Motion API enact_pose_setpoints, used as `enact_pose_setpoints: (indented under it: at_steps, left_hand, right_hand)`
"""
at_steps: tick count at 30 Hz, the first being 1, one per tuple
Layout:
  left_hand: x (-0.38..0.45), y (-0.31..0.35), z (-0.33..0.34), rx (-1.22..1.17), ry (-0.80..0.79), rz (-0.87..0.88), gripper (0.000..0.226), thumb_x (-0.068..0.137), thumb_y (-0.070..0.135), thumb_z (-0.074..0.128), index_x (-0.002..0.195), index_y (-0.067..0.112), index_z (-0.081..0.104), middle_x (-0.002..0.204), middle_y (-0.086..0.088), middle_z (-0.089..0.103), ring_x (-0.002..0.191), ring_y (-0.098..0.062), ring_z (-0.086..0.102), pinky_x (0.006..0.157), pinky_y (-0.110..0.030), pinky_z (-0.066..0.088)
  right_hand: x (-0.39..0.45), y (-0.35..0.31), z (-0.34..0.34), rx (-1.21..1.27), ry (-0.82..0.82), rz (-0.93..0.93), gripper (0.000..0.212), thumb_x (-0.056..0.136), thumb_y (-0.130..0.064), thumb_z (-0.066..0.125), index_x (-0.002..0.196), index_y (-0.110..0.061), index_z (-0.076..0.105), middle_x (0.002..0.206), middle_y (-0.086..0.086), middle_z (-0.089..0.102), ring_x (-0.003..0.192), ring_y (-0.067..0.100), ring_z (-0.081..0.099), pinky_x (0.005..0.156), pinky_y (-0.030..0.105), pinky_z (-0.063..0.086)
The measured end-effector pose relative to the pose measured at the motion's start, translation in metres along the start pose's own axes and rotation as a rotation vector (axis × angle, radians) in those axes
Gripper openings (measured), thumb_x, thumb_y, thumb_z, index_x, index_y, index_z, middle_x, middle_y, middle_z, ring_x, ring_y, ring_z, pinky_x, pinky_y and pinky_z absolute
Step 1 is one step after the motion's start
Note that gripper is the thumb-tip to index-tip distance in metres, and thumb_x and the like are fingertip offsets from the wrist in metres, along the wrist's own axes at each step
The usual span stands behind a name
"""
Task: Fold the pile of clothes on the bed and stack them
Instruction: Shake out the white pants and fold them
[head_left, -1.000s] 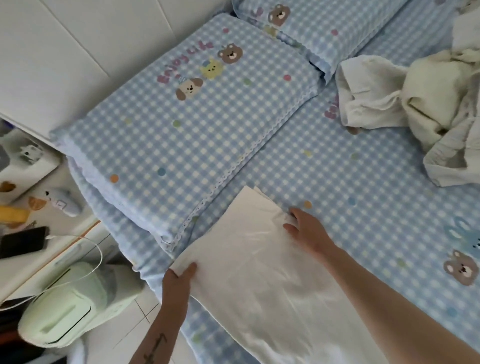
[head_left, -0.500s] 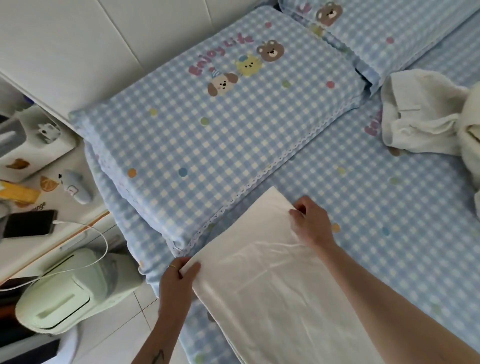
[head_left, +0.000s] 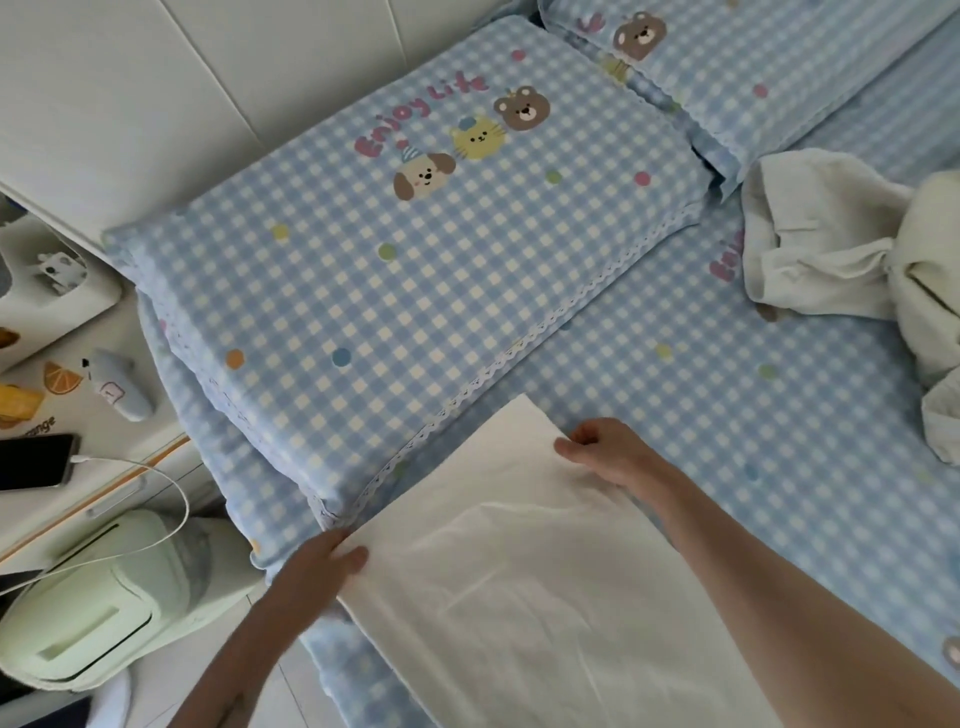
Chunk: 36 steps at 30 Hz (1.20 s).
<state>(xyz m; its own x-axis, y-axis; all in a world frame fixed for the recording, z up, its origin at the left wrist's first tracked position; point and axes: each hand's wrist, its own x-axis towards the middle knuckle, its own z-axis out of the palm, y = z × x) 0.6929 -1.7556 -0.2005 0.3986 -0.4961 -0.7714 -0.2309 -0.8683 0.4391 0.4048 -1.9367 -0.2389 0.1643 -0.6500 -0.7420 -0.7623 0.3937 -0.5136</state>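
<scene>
A white garment (head_left: 524, 587) lies spread flat on the blue checked bed sheet (head_left: 727, 415), its far edge just below the pillow. My left hand (head_left: 322, 566) pinches its near-left corner at the bed's edge. My right hand (head_left: 608, 452) grips the far-right part of its top edge, fingers curled on the cloth. A crumpled pile of cream and white clothes (head_left: 852, 260) sits at the right of the bed, apart from both hands.
A blue checked pillow (head_left: 405, 249) with animal prints lies beyond the garment, a second pillow (head_left: 727, 62) behind it. Left of the bed stand a bedside table with a phone (head_left: 34, 462) on a cable and a pale green appliance (head_left: 98, 597) on the floor.
The view has shifted and moved closer. Both hands keep their hold on the white garment's top edge, which now lies smoother and nearer the pillow.
</scene>
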Motion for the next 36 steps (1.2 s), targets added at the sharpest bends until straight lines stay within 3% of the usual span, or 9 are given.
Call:
enact_pose_setpoints:
  at_steps: [4,10,14,18,21,23,26,31,36]
  left_hand:
    - [-0.005,-0.009,0.004,0.181,-0.034,0.136,0.012,0.089,0.004,0.060,0.100,0.009,0.059,0.094,-0.010,0.065,0.086,-0.024,0.063,0.057,-0.030,0.055]
    - [-0.001,-0.004,0.014,0.203,0.243,0.298,0.020,0.085,0.007,0.066,0.074,0.017,0.053,0.068,-0.001,0.060,0.071,-0.022,0.059,0.061,-0.022,0.042]
    - [-0.002,0.012,0.044,0.840,0.318,0.340,0.037,0.087,0.012,0.063,0.124,0.007,0.055,0.119,-0.014,0.058,0.111,-0.033,0.053,0.093,-0.038,0.043]
    - [-0.021,0.033,0.100,0.985,0.421,0.905,0.037,0.078,0.009,0.058,0.112,-0.002,0.066,0.119,-0.025,0.062,0.109,-0.043,0.059,0.096,-0.046,0.038]
    - [-0.040,0.064,0.173,0.936,0.127,1.259,0.035,0.082,0.015,0.063,0.114,0.002,0.066,0.120,-0.017,0.064,0.111,-0.034,0.061,0.097,-0.039,0.041]
    - [-0.052,0.091,0.220,1.046,-0.119,1.277,0.065,0.069,0.022,0.080,0.127,0.003,0.057,0.132,-0.015,0.056,0.127,-0.031,0.049,0.101,-0.038,0.045]
    - [-0.057,0.123,0.277,1.387,-0.356,1.259,0.078,0.088,0.036,0.059,0.150,0.012,0.017,0.156,-0.006,0.023,0.146,-0.022,0.010,0.119,-0.037,0.005]
    - [-0.062,0.139,0.287,1.445,-0.509,1.346,0.028,0.091,0.020,0.050,0.118,0.020,0.055,0.121,0.002,0.056,0.116,-0.017,0.048,0.094,-0.023,0.033]
    - [-0.067,0.128,0.271,1.368,-0.749,1.244,0.032,0.093,0.047,0.049,0.091,0.018,0.064,0.123,0.009,0.057,0.118,-0.008,0.047,0.098,-0.020,0.033]
  right_hand:
    - [-0.003,-0.003,0.017,-0.066,0.116,-0.108,0.022,0.085,-0.025,0.066,0.073,-0.014,0.051,0.073,0.000,0.053,0.069,0.015,0.049,0.063,0.029,0.036]
    - [0.003,-0.003,0.022,0.189,0.427,-0.194,0.023,0.084,-0.015,0.066,0.069,-0.017,0.049,0.064,-0.006,0.052,0.063,0.012,0.048,0.056,0.024,0.034]
    - [-0.001,0.016,0.007,0.113,0.352,-0.162,0.006,0.089,-0.017,0.060,0.084,-0.013,0.059,0.078,-0.002,0.061,0.077,0.017,0.054,0.063,0.021,0.040]
    - [-0.061,0.103,-0.008,0.031,0.334,-0.062,0.016,0.088,-0.029,0.061,0.092,-0.014,0.060,0.087,0.002,0.066,0.083,0.021,0.060,0.076,0.035,0.047]
    - [-0.134,0.190,-0.008,0.023,0.227,0.123,0.020,0.086,-0.048,0.060,0.087,-0.028,0.054,0.077,-0.013,0.061,0.075,0.006,0.058,0.067,0.025,0.043]
    - [-0.170,0.230,-0.006,0.025,0.170,0.196,0.025,0.082,-0.053,0.062,0.085,-0.031,0.052,0.076,-0.015,0.060,0.072,-0.001,0.056,0.063,0.019,0.040]
    - [-0.201,0.258,-0.003,0.113,0.292,0.136,0.016,0.084,-0.040,0.067,0.086,-0.034,0.053,0.075,-0.014,0.061,0.073,0.001,0.057,0.065,0.012,0.038]
    - [-0.222,0.284,-0.003,0.423,0.425,0.232,0.009,0.092,-0.009,0.056,0.091,-0.018,0.058,0.082,-0.004,0.069,0.078,0.014,0.065,0.073,0.022,0.049]
    - [-0.258,0.310,0.015,0.214,0.217,0.295,0.048,0.077,-0.030,0.074,0.116,-0.026,0.047,0.106,-0.012,0.057,0.098,0.009,0.055,0.084,0.023,0.045]
